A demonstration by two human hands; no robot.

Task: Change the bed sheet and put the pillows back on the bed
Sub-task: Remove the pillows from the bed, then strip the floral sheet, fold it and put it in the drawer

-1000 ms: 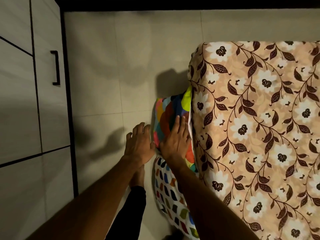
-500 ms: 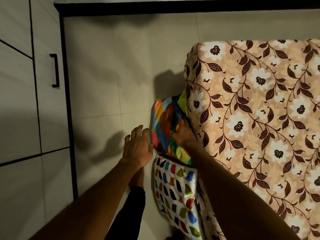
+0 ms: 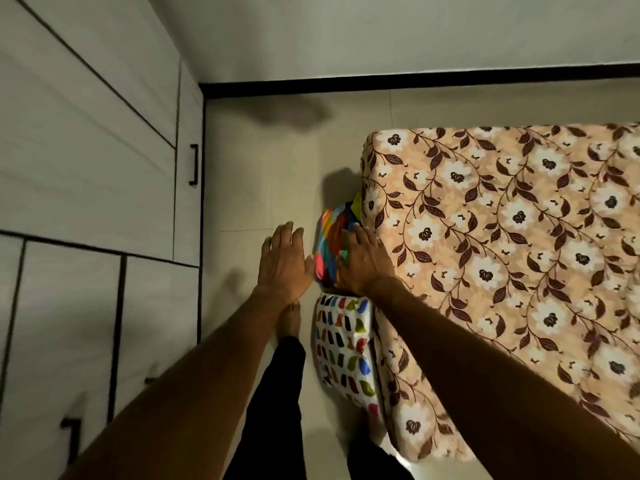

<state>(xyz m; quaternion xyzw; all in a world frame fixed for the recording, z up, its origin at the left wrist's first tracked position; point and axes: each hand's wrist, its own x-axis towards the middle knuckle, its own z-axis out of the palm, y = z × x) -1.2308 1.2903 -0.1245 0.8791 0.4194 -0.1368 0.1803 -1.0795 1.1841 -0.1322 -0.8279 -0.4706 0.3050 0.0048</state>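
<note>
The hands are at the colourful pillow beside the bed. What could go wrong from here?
The left hand is open beside the colourful pillow and the right hand lies flat on it, so neither grips it; it may slip when lifted. The patterned pillow stands by the bare foot, a possible trip.

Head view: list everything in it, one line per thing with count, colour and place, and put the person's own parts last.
bed sheet: one, peach with white flowers and brown leaves, covering the mattress at right.
bright pillow: one, multicoloured patches, standing on the floor against the bed's side.
white pillow: one, white with small coloured marks, on the floor beside the bed, nearer the person.
wardrobe: one, pale grey with dark handles, along the left.
floor: pale tiles, between wardrobe and bed.
skirting: one dark strip, at the foot of the far wall.
left hand: open, fingers spread, just left of the bright pillow.
right hand: flat on the bright pillow by the bed's edge.
legs: two, dark trousers, feet bare, bottom centre.
</note>
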